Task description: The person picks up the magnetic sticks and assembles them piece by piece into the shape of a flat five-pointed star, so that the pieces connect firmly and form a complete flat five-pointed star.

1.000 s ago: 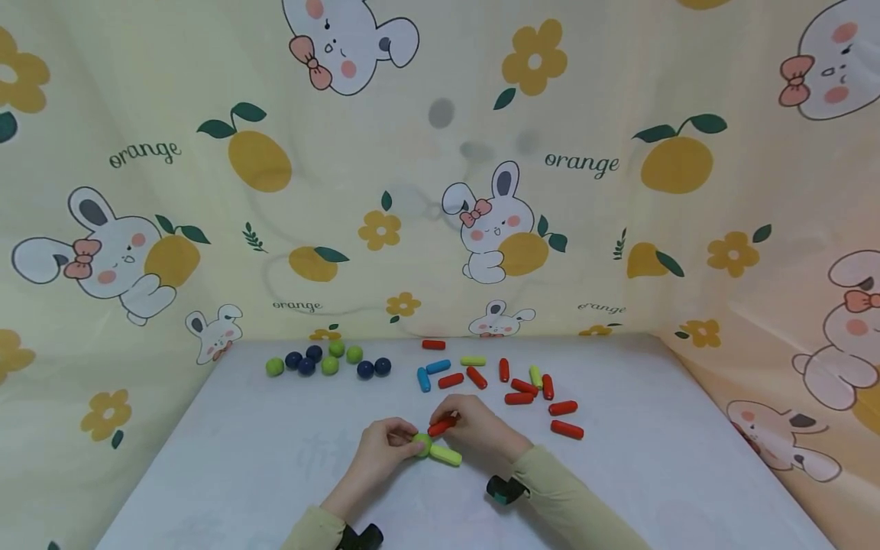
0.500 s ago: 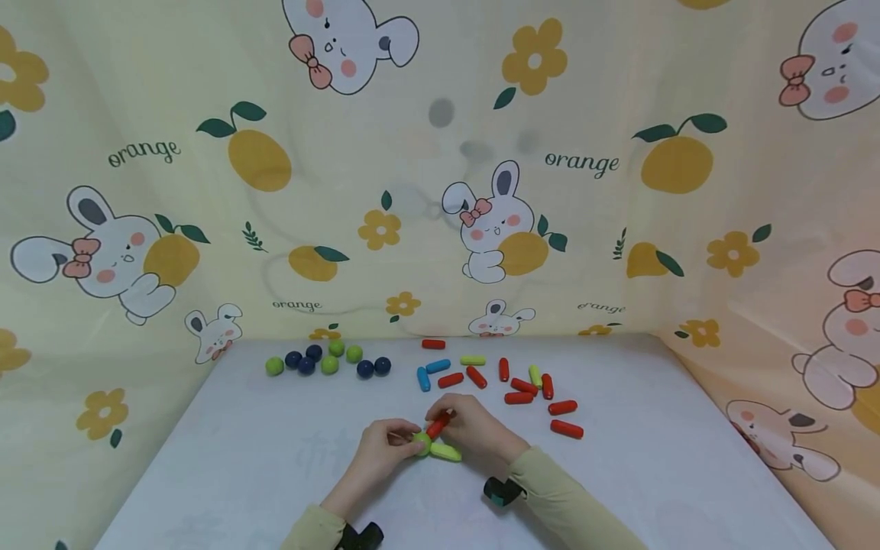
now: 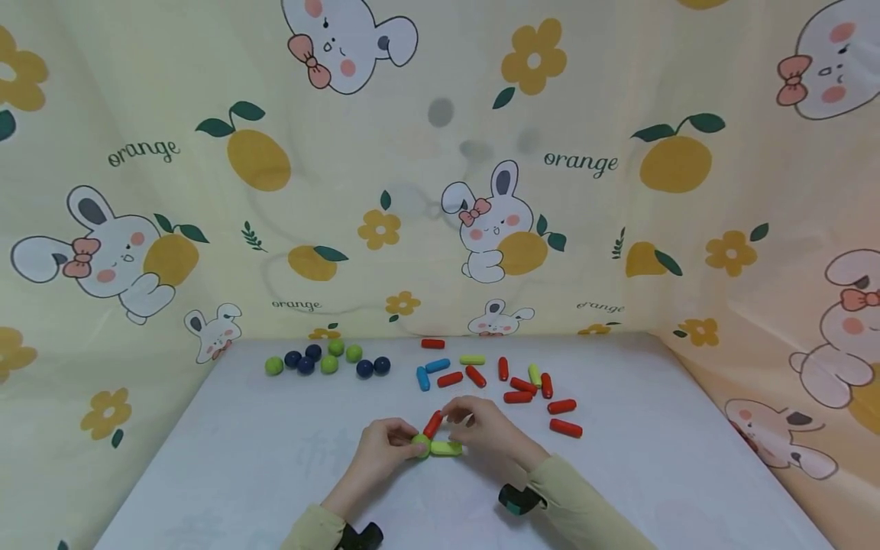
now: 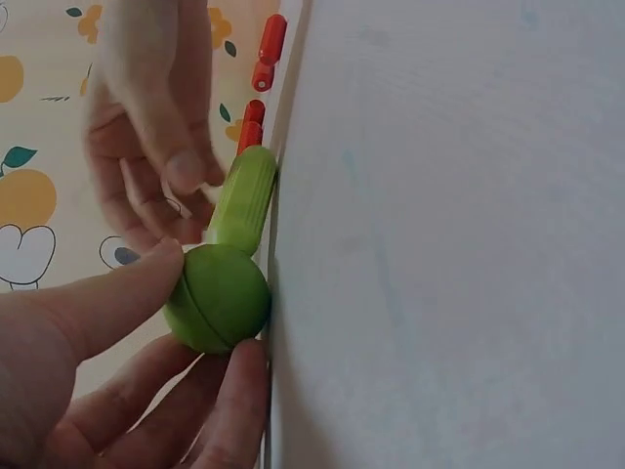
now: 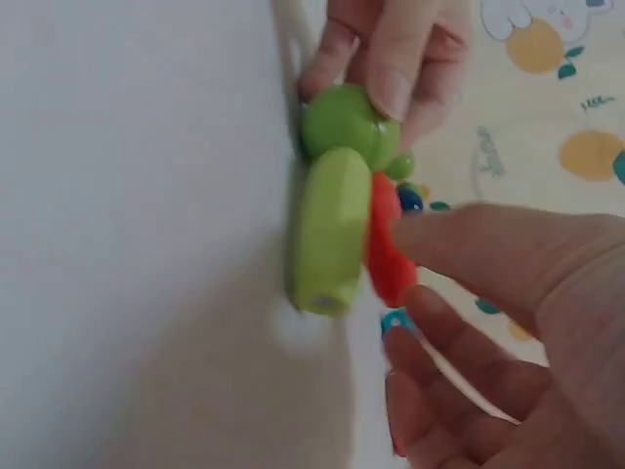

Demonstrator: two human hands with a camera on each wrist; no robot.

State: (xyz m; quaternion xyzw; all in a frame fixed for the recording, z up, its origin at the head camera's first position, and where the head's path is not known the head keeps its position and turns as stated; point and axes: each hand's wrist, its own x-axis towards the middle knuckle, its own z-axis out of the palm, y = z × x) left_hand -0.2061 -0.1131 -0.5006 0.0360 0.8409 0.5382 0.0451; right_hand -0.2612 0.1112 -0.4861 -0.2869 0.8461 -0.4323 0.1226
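My left hand (image 3: 385, 447) pinches a light green ball (image 4: 220, 301) between thumb and fingertips, low over the white table. A yellow-green rod (image 5: 332, 234) extends from the ball toward the right. Joined at the ball's far side, a red rod (image 3: 432, 424) points away from me. My right hand (image 3: 486, 429) is beside both rods, thumb and fingers parted. In the right wrist view its thumb overlaps the red rod, and the fingertips come close to that rod's free end.
Green balls (image 3: 329, 364) and dark blue balls (image 3: 365, 369) lie at the back left of the white table (image 3: 275, 458). Several red rods (image 3: 566, 428), blue rods (image 3: 438, 366) and yellow-green rods (image 3: 472, 360) are scattered at back centre and right. A printed curtain (image 3: 412, 153) surrounds the table.
The red rod has swung upright, from slanting right to pointing away from me. My right hand has loosened from it and shifted right. The yellow-green rod has turned slightly; my left hand stays put.
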